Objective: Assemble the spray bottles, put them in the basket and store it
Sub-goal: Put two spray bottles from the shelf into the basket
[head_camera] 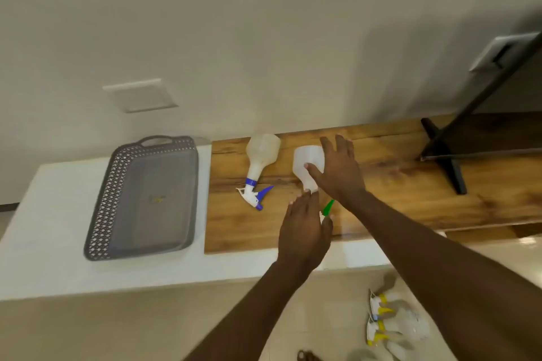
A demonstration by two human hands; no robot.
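Note:
A translucent white bottle (305,160) lies on the wooden board (381,184). My right hand (340,170) grips its body, thumb on the near side and fingers spread over the far side. My left hand (303,231) is closed around a green spray head (328,207) at the bottle's neck; only the green trigger shows between my hands. Left of them lies a second bottle (262,152) with a blue and white spray head (253,195) fitted on it. The grey perforated basket (117,184) sits empty on the white counter at the left.
Two bottles with yellow spray heads (390,319) lie on the floor at the lower right. A black metal stand (445,161) rests on the right of the board. The wall runs close behind the white counter (58,228).

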